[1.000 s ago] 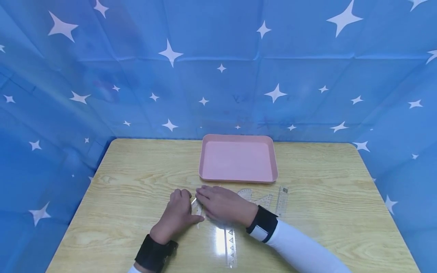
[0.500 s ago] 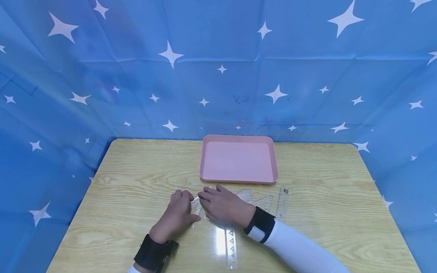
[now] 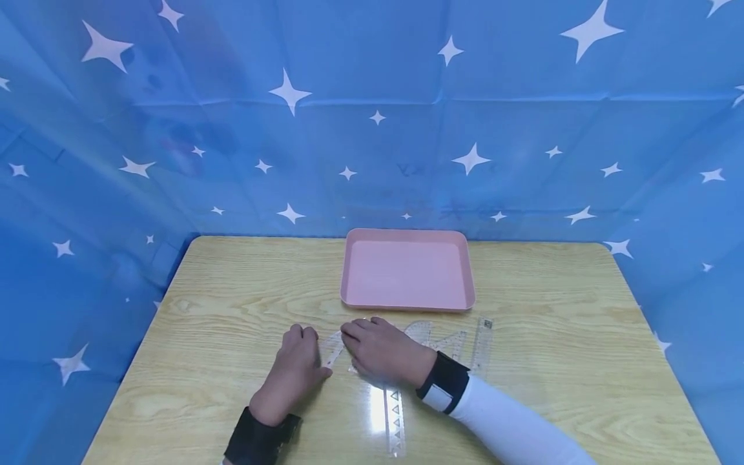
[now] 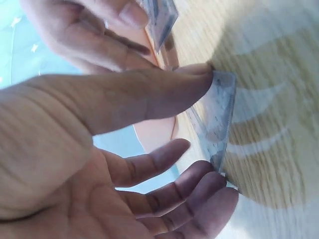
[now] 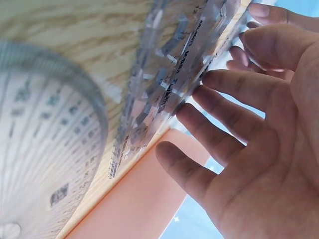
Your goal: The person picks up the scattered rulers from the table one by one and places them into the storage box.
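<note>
The pink tray (image 3: 408, 303) stood on the wood-grained counter (image 3: 232, 303) against a blue cloth (image 3: 372, 64) with white stars. On the person's side of the tray, off its near left corner, the left hand (image 3: 293, 365) held a clear set square (image 4: 222, 107), its thumb laid along one edge and its other fingers (image 4: 217, 199) bent against another. That set square lay near the tray's left corner, between the two hands. The right hand (image 3: 383, 352) was just in front of the tray's near edge, palm down, its fingers (image 5: 194, 134) released and fairly straight, the tips touching the edge of a clear lettered template (image 5: 164, 74) with cut-out shapes. Just in front of the tray's near edge, right of that hand, lay a clear protractor (image 3: 418, 330); next to it, farther along that edge, was a second set square (image 3: 451, 343), partly hidden by the forearm. A clear straight ruler (image 3: 482, 339) lay near the tray's right corner. Farther from the tray, toward the person, a ruler with triangular holes (image 3: 395, 423) pointed away from it, its far end hidden by the right hand. Both wrists wore black bands (image 3: 444, 381).
</note>
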Available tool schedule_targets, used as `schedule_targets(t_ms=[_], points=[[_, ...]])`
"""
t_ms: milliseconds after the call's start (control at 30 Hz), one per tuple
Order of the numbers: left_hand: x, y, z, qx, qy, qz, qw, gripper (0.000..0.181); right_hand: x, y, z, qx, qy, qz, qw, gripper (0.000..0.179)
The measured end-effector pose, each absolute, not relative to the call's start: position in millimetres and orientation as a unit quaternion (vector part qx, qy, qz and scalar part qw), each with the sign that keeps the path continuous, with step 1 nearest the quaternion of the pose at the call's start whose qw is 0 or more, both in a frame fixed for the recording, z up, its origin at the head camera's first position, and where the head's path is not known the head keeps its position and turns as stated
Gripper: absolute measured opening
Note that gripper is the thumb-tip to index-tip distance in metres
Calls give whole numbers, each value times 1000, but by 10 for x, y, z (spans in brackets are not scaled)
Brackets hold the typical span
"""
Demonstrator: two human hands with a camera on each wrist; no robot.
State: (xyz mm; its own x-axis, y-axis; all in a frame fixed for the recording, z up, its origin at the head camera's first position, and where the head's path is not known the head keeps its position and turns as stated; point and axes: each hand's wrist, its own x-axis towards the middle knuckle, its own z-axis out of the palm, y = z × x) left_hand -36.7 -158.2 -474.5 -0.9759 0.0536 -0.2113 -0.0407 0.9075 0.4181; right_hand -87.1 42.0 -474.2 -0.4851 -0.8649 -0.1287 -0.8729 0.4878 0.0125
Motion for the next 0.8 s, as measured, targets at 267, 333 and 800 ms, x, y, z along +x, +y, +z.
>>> schedule_targets(t_ms=[267,333,800], points=[[-336,-1474,-4736,62,983,174,15,45,-878,435,-4763,-508,860,34,37,49],[-337,-1462,-4749,71,983,170,0,44,-884,435,-4773,-509,860,36,35,49],[-562,-1625,-4774,27,949,278,147,58,-911,428,-4804,-497,865,11,64,50]])
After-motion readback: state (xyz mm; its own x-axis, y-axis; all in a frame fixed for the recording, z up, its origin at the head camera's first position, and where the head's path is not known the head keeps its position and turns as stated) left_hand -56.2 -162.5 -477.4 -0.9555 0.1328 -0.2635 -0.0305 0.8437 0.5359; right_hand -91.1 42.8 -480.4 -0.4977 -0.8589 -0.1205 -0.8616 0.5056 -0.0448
